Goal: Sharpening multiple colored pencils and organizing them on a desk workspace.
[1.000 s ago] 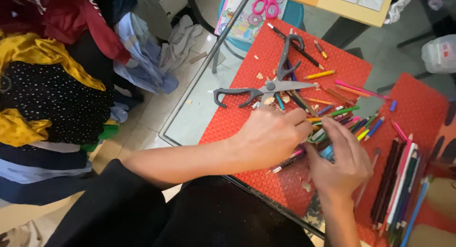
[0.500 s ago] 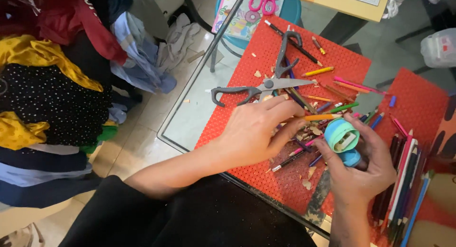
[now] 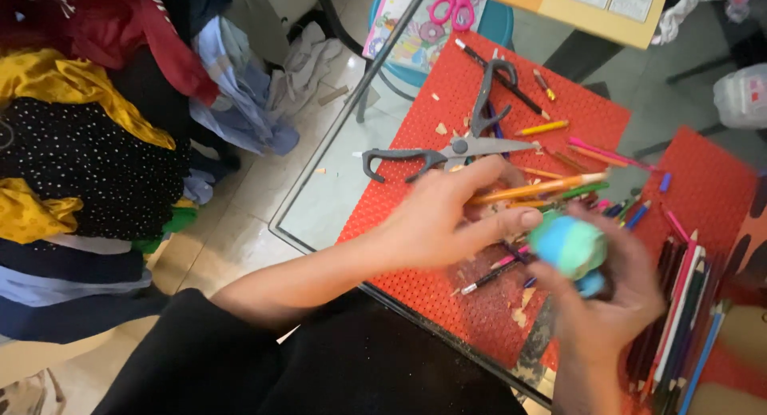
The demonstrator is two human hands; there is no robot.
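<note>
Orange pencil [image 3: 531, 190] now lifted clear of the pile, tip pointing right.
Left hand [image 3: 447, 215] is pinching it; right hand [image 3: 603, 291] is gripping the sharpener [image 3: 569, 246], near, over the red mat [image 3: 447, 87].

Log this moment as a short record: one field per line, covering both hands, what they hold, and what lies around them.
left hand: left hand grips an orange pencil, lifted above the mat
right hand: right hand holds a green-and-blue sharpener, blurred
surface: red mat on a glass table
on the mat: grey scissors, open; loose coloured pencils; shavings
to the right: row of coloured pencils
behind: pink scissors on a colourful book
on the floor: pile of clothes
</note>
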